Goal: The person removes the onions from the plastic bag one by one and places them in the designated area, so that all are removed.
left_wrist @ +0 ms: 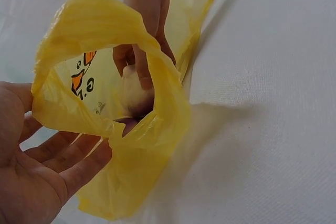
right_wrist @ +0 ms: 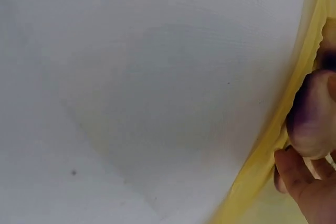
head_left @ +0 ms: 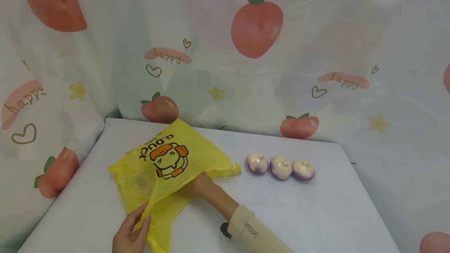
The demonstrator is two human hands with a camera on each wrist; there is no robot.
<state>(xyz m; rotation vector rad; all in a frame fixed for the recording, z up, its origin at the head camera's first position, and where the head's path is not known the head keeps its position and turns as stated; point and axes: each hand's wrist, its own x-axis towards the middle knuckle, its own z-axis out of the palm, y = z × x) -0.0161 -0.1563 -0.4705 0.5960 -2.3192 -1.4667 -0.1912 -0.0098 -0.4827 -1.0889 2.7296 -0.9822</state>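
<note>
A yellow plastic bag (head_left: 207,153) with a duck print lies on the table, its mouth toward me. My left hand (head_left: 131,231) pinches the edge of that mouth between thumb and fingers and holds it up. My right hand (head_left: 198,186) reaches inside, its fingers covered by the bag in the head view. In the left wrist view the right hand (left_wrist: 149,35) grips a white-and-purple turnip (left_wrist: 134,95) within the bag. Close by it, the right wrist view shows part of another purple-and-cream turnip (right_wrist: 328,51) inside.
Three turnips, a left one (head_left: 257,163), a middle one (head_left: 280,167) and a right one (head_left: 304,170), sit in a row on the white table (head_left: 316,214), right of the bag. A fruit-printed curtain (head_left: 211,22) hangs behind and at the sides.
</note>
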